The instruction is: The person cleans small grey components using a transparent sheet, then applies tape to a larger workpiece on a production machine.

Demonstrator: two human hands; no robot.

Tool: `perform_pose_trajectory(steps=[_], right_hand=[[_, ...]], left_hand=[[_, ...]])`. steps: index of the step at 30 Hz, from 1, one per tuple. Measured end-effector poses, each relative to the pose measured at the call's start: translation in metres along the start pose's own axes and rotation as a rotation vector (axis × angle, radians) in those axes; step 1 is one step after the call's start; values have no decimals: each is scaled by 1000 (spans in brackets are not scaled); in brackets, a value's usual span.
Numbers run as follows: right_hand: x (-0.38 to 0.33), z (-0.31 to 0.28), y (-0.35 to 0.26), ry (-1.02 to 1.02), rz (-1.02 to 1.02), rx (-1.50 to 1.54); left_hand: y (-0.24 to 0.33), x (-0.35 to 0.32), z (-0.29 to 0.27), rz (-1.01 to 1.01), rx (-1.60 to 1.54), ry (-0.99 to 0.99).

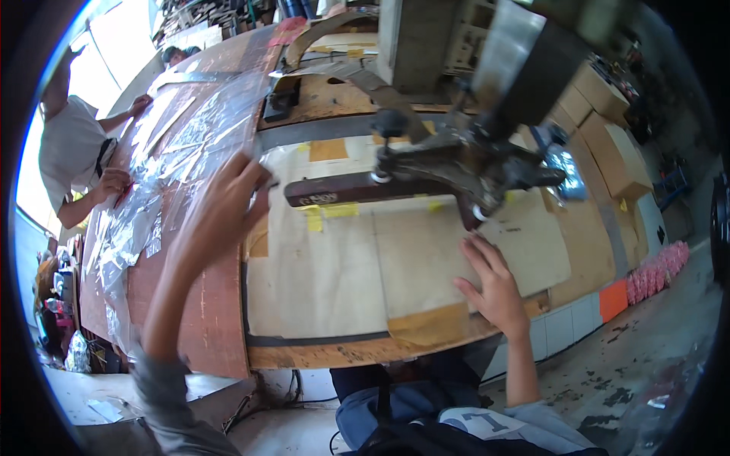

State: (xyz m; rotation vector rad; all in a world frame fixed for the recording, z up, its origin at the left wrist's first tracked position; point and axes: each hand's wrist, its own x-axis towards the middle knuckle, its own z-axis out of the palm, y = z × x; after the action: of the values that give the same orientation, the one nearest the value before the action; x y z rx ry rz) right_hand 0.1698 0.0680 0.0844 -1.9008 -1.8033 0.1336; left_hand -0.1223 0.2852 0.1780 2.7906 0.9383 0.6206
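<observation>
My left hand [228,201] is raised near the left end of a dark metal bar [334,191]; motion smears its curled fingers, and whether they hold anything is unclear. My right hand [494,289] is open, its fingers stretched out over a cream sheet [327,281]. Its fingertips are close to a white-tipped foot of the dark metal press head [471,163], which has several arms. Yellow tape pieces [314,220] stick to the sheet beside the bar. Tan tape [430,325] covers part of the sheet's near edge.
At left, a reddish-brown board [213,304] carries crumpled clear plastic film [144,205]. A person in a white shirt [72,144] stands beside it; another person's head [179,55] shows farther back. Cardboard boxes [616,159] and a pink bundle [658,272] are at right.
</observation>
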Motion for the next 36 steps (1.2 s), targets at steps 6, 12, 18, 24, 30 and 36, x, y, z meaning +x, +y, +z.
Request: perform_pose_trajectory(steps=[6,12,18,24,30,36], right_hand=[[-28,2,-10,187,36,-17],[-53,15,-30,334,1,86],[-89,9,-55,368,-5,279],[-122,9,-76,330,-100,258],[-132,9,-77,321,-65,299],[-143,8,-78,201,-94,290]], left_hand=[[171,-112,41,-232,-418,74],[237,-150,117,-362,-684,234],[242,-152,130,-414,-1098,278],[246,-160,140,-310,-1125,328],[270,-162,141,-247,-1325,474],[278,-165,144,-374,-1236,472]])
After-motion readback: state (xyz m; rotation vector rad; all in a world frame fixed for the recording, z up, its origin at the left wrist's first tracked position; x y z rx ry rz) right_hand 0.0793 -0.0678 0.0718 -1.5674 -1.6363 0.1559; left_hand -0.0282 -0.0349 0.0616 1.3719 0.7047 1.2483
